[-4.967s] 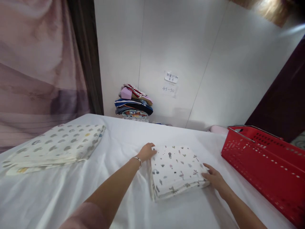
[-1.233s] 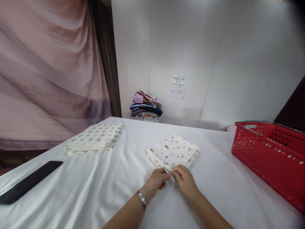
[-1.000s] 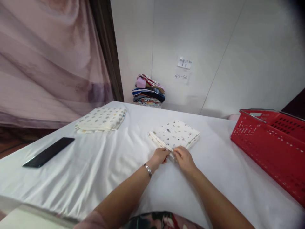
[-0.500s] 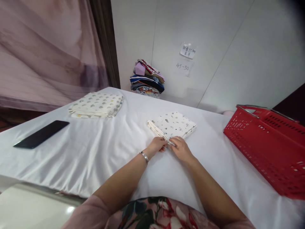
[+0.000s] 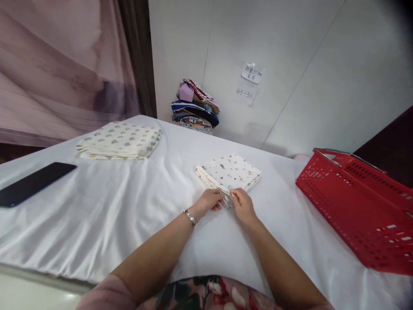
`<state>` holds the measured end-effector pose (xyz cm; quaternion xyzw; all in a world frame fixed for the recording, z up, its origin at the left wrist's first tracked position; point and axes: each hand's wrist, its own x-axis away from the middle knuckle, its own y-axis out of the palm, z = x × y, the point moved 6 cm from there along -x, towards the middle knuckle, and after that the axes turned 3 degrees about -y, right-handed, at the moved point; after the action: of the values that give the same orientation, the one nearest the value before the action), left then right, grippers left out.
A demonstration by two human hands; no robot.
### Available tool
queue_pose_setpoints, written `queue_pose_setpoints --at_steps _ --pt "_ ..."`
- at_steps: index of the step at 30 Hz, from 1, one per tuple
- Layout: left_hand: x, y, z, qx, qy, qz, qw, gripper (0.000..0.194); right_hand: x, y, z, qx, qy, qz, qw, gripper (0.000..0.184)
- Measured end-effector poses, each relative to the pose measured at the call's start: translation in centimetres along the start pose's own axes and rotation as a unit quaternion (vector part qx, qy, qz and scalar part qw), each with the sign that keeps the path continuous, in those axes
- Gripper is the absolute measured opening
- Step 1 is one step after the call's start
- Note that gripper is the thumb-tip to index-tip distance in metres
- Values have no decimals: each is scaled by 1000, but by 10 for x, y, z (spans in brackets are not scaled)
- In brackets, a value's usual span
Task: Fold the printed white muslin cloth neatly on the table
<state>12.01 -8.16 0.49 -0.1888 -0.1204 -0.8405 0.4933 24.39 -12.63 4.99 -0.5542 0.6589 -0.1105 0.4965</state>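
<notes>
We listed one small-print white cloth (image 5: 237, 170), folded in many layers, lying right of centre on the white-covered desk (image 5: 129, 202), one corner turned to the near side. Left hand (image 5: 209, 200), a bracelet (image 5: 190, 218) at its wrist: its grip was closed on the layers at that near corner. Right hand (image 5: 243, 204): its grip pinched the same corner, just beside the left. As to progress, we judged the main folding of this piece done, since it lay as a compact pad; its near-left layers looked uneven at the corner, so squaring them seemed unfinished. Further items: one grey-motif cloth (image 5: 121, 140), far left, folded flat, untouched by either hand and, we judged, complete; one black flat object (image 5: 35, 183), left, nearer than that cloth; one red basket (image 5: 351, 211), right, its contents hidden from us; one stack of mixed textiles (image 5: 195, 107), beyond the far edge, beside the wall.
</notes>
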Motion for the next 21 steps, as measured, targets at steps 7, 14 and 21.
queue_pose_setpoints --at_steps 7,14,21 --pt "-5 5 3 -16 -10 28 999 13 2 6 -14 55 -65 -79 993 16" --pt "-2 4 2 -5 -14 40 999 14 -2 -8 -6 68 -1 47 997 22" --pt "-1 5 2 13 -20 32 999 9 3 11 -15 116 -75 -70 988 22"
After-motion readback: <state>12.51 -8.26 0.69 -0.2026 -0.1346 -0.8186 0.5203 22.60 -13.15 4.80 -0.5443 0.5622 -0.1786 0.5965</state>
